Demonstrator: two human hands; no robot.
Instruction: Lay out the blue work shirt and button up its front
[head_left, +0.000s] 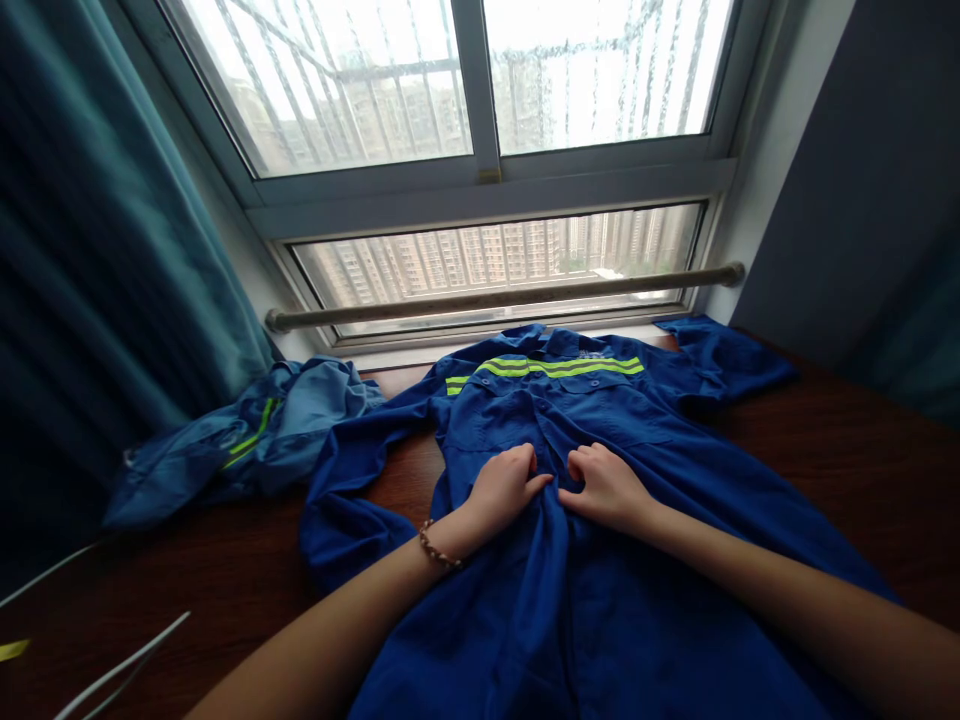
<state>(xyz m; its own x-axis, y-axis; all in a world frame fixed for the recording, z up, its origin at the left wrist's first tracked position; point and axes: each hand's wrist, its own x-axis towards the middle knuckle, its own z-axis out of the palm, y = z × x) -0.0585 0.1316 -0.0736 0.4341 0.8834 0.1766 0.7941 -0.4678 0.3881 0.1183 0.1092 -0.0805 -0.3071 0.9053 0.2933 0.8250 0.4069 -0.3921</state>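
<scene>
A blue work coverall (637, 600) with yellow-green reflective stripes across its chest lies spread out face up, collar toward the window. My left hand (506, 485), with a braided bracelet at the wrist, has its fingers curled closed on the fabric at the front opening. Just right of it, my right hand (609, 488) is also closed on the coverall's front, thumb toward the left one. Between the two thumbs the cloth gathers into folds running toward me. Whatever fastener may lie under the fingers is hidden.
A crumpled lighter blue garment (307, 410) with a reflective stripe lies on the left of the brown wooden surface (225, 560). Beyond are a window and a horizontal rail (510, 297). A teal curtain (112, 200) hangs left; white cables (124, 665) lie at lower left.
</scene>
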